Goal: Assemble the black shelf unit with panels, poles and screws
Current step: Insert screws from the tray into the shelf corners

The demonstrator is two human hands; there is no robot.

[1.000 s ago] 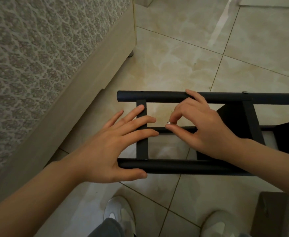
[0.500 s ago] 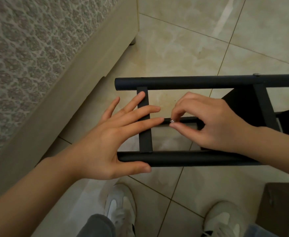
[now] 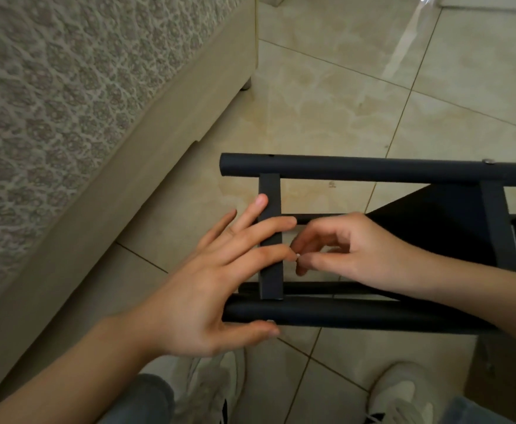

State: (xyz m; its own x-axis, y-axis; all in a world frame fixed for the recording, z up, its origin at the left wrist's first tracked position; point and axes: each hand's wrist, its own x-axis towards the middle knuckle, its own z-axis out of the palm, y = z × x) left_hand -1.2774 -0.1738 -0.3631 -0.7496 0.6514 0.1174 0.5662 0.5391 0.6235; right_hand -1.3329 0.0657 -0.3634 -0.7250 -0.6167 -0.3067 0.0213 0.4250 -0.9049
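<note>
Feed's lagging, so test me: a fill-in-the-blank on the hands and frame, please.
1. The screw is pinched by the ____.
2. The left hand lays ____ fingers across the crossbar.
3. Its thumb lies by the ____ pole.
Missing: right hand; straight; near.
</note>
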